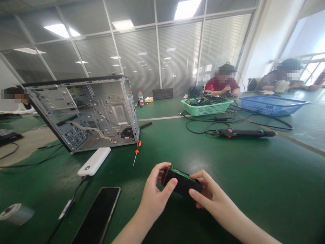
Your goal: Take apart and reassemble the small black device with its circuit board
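Note:
Both hands hold a small black box (181, 184) with a green circuit board (180, 172) showing along its top edge, above the green table (142, 203). My left hand (156, 189) grips its left end, thumb across the black face. On the right end, my right hand (207, 189) has its thumb on the face and the other fingers above and behind. The box tilts down to the right. Beyond my left hand lies an orange and black screwdriver (137, 149). What lies under the box is hidden.
An open metal computer case (101, 108) stands at the left. Near it are a white power bank (94, 162), a phone (99, 217) and a tape roll (17, 214). Behind right are a green basket (207, 109), a blue basket (273, 105), an electric screwdriver (246, 133), cables and seated people.

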### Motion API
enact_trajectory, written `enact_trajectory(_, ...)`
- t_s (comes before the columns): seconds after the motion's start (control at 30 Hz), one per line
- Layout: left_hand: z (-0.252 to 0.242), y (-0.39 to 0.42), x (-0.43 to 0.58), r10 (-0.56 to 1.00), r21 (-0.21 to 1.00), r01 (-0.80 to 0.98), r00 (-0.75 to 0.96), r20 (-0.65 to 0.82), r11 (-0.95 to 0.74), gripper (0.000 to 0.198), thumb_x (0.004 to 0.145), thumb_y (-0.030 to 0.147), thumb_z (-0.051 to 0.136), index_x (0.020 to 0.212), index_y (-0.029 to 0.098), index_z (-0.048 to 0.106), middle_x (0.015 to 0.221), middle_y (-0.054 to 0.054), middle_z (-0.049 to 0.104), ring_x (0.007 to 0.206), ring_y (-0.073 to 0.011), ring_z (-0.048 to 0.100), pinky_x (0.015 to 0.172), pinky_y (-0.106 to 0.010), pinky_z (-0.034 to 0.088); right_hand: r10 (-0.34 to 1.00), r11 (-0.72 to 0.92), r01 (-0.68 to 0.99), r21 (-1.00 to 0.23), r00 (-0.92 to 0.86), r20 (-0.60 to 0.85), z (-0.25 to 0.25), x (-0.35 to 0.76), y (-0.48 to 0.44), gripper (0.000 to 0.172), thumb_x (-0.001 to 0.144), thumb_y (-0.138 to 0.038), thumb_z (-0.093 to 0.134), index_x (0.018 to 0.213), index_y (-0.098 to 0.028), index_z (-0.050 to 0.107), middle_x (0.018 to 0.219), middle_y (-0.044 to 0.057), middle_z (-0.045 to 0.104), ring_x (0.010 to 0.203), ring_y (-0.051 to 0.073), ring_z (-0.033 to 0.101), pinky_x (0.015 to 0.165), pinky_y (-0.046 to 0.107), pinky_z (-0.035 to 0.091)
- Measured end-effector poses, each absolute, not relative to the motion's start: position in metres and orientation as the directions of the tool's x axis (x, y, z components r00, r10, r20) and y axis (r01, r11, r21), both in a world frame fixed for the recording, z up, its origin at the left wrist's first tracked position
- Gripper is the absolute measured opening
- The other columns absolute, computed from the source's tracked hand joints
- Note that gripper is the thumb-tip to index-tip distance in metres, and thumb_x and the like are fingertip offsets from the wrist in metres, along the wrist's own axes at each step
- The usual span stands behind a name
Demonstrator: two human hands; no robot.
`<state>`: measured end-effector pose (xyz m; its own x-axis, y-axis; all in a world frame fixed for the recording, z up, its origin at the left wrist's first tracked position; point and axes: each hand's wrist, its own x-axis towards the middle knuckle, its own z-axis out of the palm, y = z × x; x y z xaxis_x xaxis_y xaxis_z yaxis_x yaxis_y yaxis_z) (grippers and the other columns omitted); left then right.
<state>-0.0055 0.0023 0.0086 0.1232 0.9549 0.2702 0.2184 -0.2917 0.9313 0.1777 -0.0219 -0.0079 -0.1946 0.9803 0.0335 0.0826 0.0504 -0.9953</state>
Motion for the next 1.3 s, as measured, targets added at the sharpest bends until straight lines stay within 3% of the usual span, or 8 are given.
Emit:
enact_trajectory(0.13,0.009,0.005,-0.006,0.966,0.939,0.238,0.129,0.222,-0.248,0.032,0.08,0.037,0.057,0.107,0.02,0.056,0.093,-0.005,0.061,0.085,-0.0214,0.058,0.077,-0.033,0.046,0.974,-0.035,0.073,-0.997,-0.222,-0.05,-0.008,0.178,-0.023,0.047,0.08,-0.061,0.053,0.093,-0.017,0.041,0.078,0.0,0.052,0.046,0.006,0.044,0.043,0.018,0.034)
enact_trajectory(0.27,0.007,0.004,-0.005,0.973,0.936,0.301,0.194,0.128,-0.183,0.044,0.077,0.034,0.063,0.118,0.022,0.053,0.106,-0.006,0.06,0.088,-0.0215,0.059,0.076,-0.033,0.047,0.989,0.049,0.219,-0.975,-0.147,0.017,-0.001,0.189,-0.018,0.043,0.081,-0.052,0.053,0.106,-0.019,0.043,0.094,0.005,0.055,0.071,0.014,0.055,0.058,0.023,0.046)
enact_trajectory(0.4,0.006,0.002,-0.003,0.954,0.843,0.468,0.258,0.156,-0.264,0.055,0.072,0.026,0.068,0.125,0.026,0.051,0.116,-0.006,0.057,0.101,-0.0245,0.056,0.082,-0.035,0.046,0.982,0.168,0.464,-0.87,-0.159,0.105,0.004,0.202,-0.014,0.05,0.081,-0.039,0.048,0.127,-0.023,0.038,0.117,0.008,0.05,0.092,0.021,0.054,0.08,0.036,0.048)
enact_trajectory(0.53,0.008,0.001,-0.003,0.945,0.754,0.582,0.283,0.161,-0.303,0.062,0.067,0.021,0.072,0.125,0.027,0.051,0.112,-0.006,0.058,0.105,-0.0262,0.053,0.091,-0.041,0.042,0.963,0.243,0.57,-0.785,-0.236,0.127,0.0,0.208,-0.013,0.04,0.083,-0.032,0.046,0.122,-0.025,0.041,0.114,0.008,0.053,0.1,0.026,0.053,0.088,0.043,0.044)
enact_trajectory(0.83,0.004,0.005,-0.005,0.961,0.714,0.655,0.262,0.093,-0.248,0.04,0.064,0.029,0.076,0.1,0.021,0.061,0.098,-0.005,0.059,0.095,-0.0267,0.054,0.084,-0.04,0.042,0.955,0.259,0.673,-0.693,-0.286,0.079,0.005,0.216,-0.012,0.046,0.083,-0.035,0.053,0.126,-0.023,0.042,0.119,0.01,0.047,0.111,0.026,0.045,0.098,0.049,0.037)
enact_trajectory(0.97,0.004,0.005,-0.005,0.961,0.697,0.674,0.266,0.076,-0.242,0.042,0.064,0.03,0.077,0.102,0.021,0.06,0.098,-0.005,0.059,0.095,-0.0266,0.053,0.084,-0.039,0.041,0.921,0.387,0.733,-0.559,-0.33,0.205,0.016,0.209,-0.009,0.051,0.086,-0.037,0.055,0.135,-0.029,0.042,0.129,0.006,0.043,0.122,0.028,0.03,0.102,0.053,0.031)
enact_trajectory(1.17,0.004,0.004,-0.003,0.94,0.66,0.682,0.319,0.119,-0.315,0.035,0.068,0.03,0.074,0.099,0.021,0.06,0.096,-0.003,0.062,0.094,-0.025,0.052,0.082,-0.037,0.039,0.832,0.553,0.711,-0.435,-0.498,0.243,0.033,0.175,-0.003,0.028,0.084,-0.021,0.062,0.112,-0.023,0.062,0.12,0.007,0.051,0.115,0.029,0.036,0.098,0.051,0.035)
enact_trajectory(1.3,0.005,0.004,-0.003,0.941,0.651,0.694,0.322,0.101,-0.307,0.036,0.068,0.029,0.074,0.099,0.021,0.06,0.095,-0.003,0.062,0.093,-0.0249,0.051,0.081,-0.036,0.038,0.83,0.552,0.699,-0.455,-0.514,0.217,0.04,0.162,0.005,0.011,0.082,-0.015,0.065,0.092,-0.014,0.058,0.098,0.007,0.057,0.099,0.025,0.047,0.086,0.042,0.043)
